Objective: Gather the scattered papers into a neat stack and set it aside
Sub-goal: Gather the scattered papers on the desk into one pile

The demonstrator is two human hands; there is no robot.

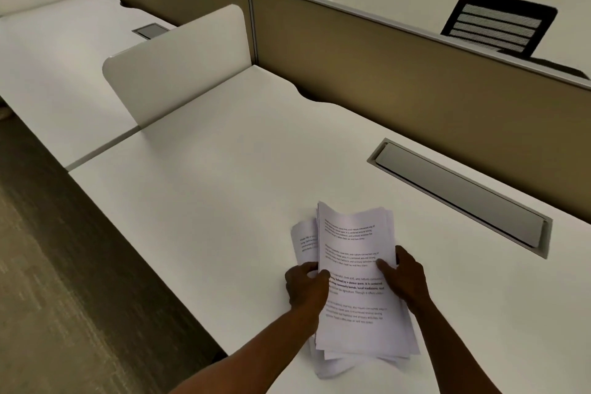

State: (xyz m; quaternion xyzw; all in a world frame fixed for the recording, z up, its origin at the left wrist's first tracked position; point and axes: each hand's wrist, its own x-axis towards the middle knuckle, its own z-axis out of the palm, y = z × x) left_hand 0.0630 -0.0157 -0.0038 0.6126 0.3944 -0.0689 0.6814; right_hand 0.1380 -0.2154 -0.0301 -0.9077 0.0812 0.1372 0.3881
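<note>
A loose stack of printed white papers (355,278) is held over the white desk (224,189), near its front edge. The sheets are uneven: some stick out at the left and at the bottom. My left hand (305,286) grips the stack's left edge, thumb on the top sheet. On the right edge, my right hand (404,278) holds the stack with its thumb on the printed side. Both forearms reach in from the bottom of the view.
A grey cable flap (460,195) is set into the desk at the right. A tan partition (415,80) runs along the back, with a white side divider (179,64) at the left. A black chair (499,22) stands behind the partition. Carpet floor lies to the left.
</note>
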